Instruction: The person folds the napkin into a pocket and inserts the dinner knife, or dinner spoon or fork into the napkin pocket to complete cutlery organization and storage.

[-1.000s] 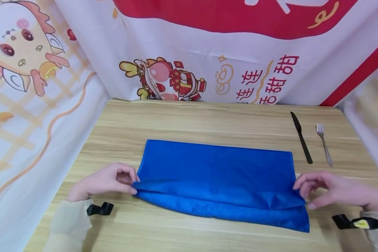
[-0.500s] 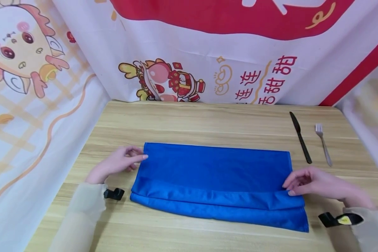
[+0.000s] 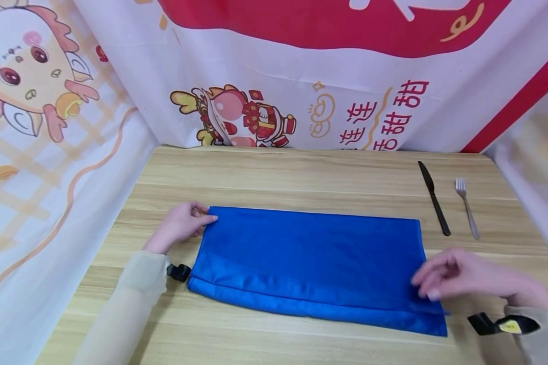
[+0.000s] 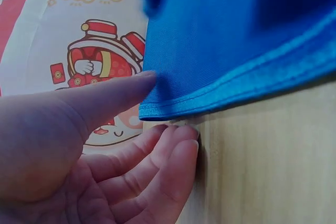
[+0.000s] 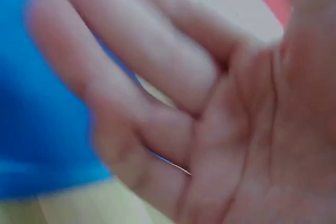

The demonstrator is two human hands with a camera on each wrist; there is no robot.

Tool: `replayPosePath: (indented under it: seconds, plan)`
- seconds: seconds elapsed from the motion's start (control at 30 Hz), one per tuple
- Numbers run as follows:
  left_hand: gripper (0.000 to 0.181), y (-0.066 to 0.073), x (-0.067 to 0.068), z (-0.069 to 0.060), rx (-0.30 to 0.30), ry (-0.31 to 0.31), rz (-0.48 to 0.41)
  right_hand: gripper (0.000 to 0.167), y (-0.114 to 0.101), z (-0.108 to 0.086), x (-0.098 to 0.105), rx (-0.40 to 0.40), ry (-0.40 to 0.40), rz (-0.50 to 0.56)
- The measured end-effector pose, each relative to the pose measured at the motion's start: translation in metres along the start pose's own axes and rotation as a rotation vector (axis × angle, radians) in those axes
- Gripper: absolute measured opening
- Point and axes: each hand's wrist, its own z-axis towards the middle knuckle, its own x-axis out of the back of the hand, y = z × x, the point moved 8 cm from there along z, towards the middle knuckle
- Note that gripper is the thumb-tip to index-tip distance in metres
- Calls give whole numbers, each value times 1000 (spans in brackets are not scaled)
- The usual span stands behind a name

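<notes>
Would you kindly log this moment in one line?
blue cloth: folded on table | left hand: at far-left corner | right hand: at right edge

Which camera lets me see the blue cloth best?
The head view, because it shows nearly all of the blue cloth, folded on the table. The left wrist view shows one corner up close, by the left hand. The right wrist view shows only a blurry part behind the right hand.

Lt-brown wood tbl (image 3: 274,177), white cloth (image 3: 265,61) behind w/ red prints (image 3: 324,25).
</notes>
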Motion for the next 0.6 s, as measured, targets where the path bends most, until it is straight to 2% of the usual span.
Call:
replayPosePath:
  seconds: [0.07, 0.13, 0.2, 0.27, 0.37, 0.47, 0.6]
  plan:
    - [56, 0, 1, 2, 2, 12, 7, 26, 19, 1, 27, -142, 246, -105]
    - [56, 1, 2, 4, -5, 23, 31, 41, 36, -4, 50, -307, 459, -165]
    - [52, 3, 2, 7, -15, 37, 53, 56, 47, -4, 64, -395, 581, -204]
    - [46, 6, 1, 10, -32, 46, 68, 65, 55, 0, 69, -445, 617, -198]
    - [34, 11, 1, 12, -63, 70, 83, 70, 61, 8, 73, -478, 632, -181]
    - [27, 16, 3, 14, -102, 103, 69, 68, 59, 16, 79, -461, 668, -183]
    - [24, 22, 12, 20, -165, 186, -23, 65, 47, 22, 94, -388, 795, -199]
